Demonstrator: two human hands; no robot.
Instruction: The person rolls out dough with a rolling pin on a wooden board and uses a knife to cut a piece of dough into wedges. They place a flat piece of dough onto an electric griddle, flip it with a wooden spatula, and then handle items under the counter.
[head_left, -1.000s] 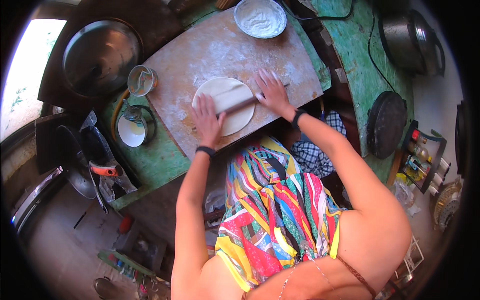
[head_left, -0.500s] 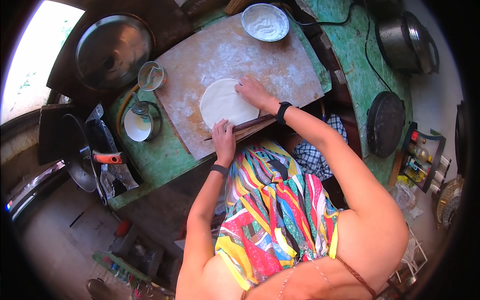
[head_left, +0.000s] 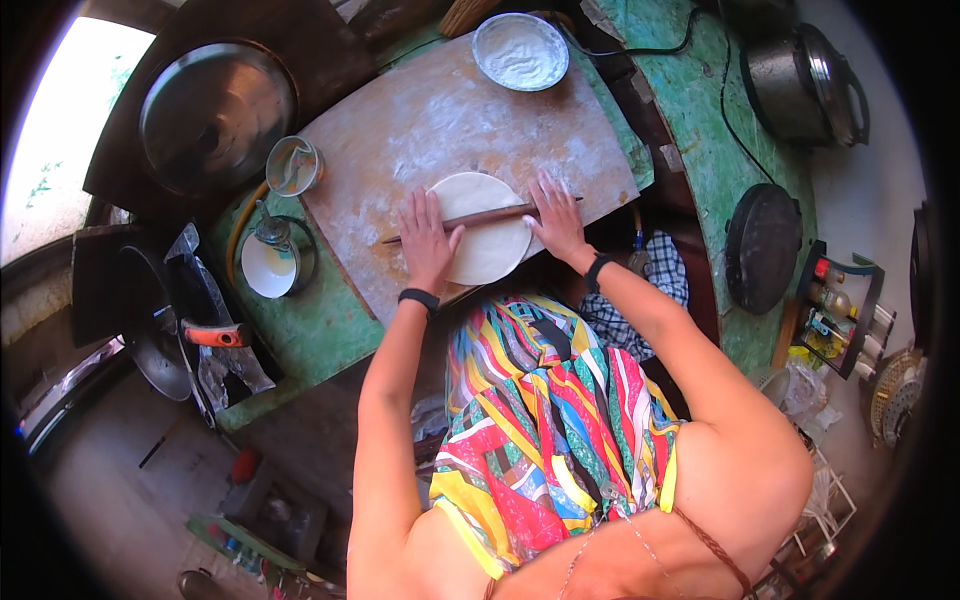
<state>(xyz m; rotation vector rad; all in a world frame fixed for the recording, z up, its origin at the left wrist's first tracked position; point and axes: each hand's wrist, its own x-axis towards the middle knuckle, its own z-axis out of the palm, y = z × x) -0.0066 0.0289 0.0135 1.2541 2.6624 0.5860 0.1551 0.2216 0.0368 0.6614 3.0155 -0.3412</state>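
A flat round of white dough (head_left: 492,251) lies on the flour-dusted wooden board (head_left: 400,130). Across its middle rests a thin dark wooden rolling pin (head_left: 488,216) with tapered ends. My left hand (head_left: 428,243) lies over the pin's left part, fingers stretched forward and the thumb turned toward the dough. On the pin's right part sits my right hand (head_left: 558,222), its fingers extended and spread. Both palms press on the pin without wrapping round it. The palms hide the stretches of pin under them.
A bowl of white flour (head_left: 520,55) stands at the board's far edge. On the left are a glass cup (head_left: 295,166), a white bowl (head_left: 270,268) and a large round metal lid (head_left: 218,118). A pot (head_left: 800,88) and a dark round pan (head_left: 763,248) are at the right.
The rolling pin has moved from the dough's near edge onto its middle. My right hand has left the dough's far edge for the pin's right part; my left hand has moved forward.
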